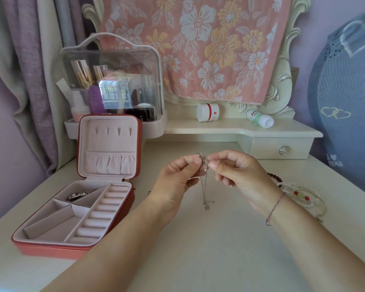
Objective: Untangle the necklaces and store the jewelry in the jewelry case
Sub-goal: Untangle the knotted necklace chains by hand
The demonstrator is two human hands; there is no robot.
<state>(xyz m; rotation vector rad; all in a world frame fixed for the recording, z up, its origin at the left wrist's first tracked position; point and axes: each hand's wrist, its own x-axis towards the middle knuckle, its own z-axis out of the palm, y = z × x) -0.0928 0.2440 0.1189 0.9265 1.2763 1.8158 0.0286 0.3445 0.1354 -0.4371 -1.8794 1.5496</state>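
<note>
The left hand (177, 178) and the right hand (238, 171) pinch the tangled necklaces (204, 170) tight with their fingers (216, 165), above the middle of the surface (209, 245). The necklaces hang down between the hands. The open jewelry case (51, 248) sits at 8 o'clock from them.

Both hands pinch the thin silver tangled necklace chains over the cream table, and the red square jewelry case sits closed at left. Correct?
Not quite. The head view shows the red square jewelry case open, its lid upright and its pink lined compartments exposed. The rest holds: the left hand and right hand both pinch the thin silver tangled necklace chains over the cream table, with the case at left.
</note>
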